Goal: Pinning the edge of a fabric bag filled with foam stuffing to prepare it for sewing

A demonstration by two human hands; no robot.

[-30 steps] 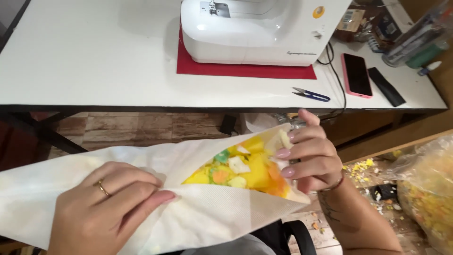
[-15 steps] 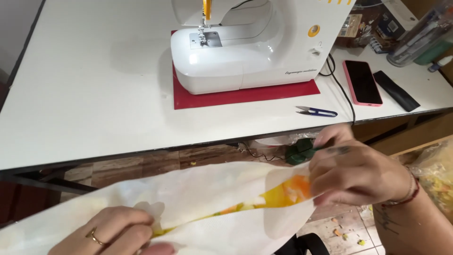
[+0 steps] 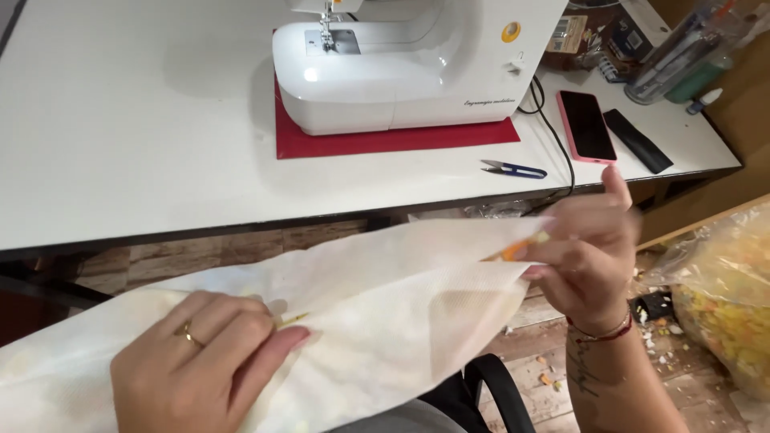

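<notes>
Two hands hold a long piece of white cloth [image 3: 377, 297] in front of the table [image 3: 136, 144]. The cloth lies low, below the table's near edge, and it stretches from the bottom left up to the right.

The left hand [image 3: 200, 373] is at the bottom left. It rests on top of the cloth. Its fingers [image 3: 273, 353] are bent and pressed together, and they pinch a fold of the cloth. A gold ring [image 3: 186, 334] sits on one finger. A thin bit of yellow peeks out by the fingertips.

The right hand [image 3: 589, 248] is higher up, at the right end of the cloth. It looks blurry. Its thumb and fingers are closed on the corner of the cloth, where a small orange patch [image 3: 517, 248] shows (one finger sticks up and holds nothing). A red bracelet [image 3: 597, 330] goes round the wrist.

On the table stands a white sewing machine [image 3: 409, 64]. It sits on a red mat [image 3: 385, 140]. Just to the right of the mat lie small blue snips [image 3: 513, 168]. Next to them is a pink phone [image 3: 587, 127] with a dark screen, and beside that a flat black thing [image 3: 638, 140]. A black cord runs down between the machine and the phone.

At the far right, below the table, is a clear bag [image 3: 722, 297] full of yellow bits. Small scraps lie on the wooden floor [image 3: 529, 345] near it.
</notes>
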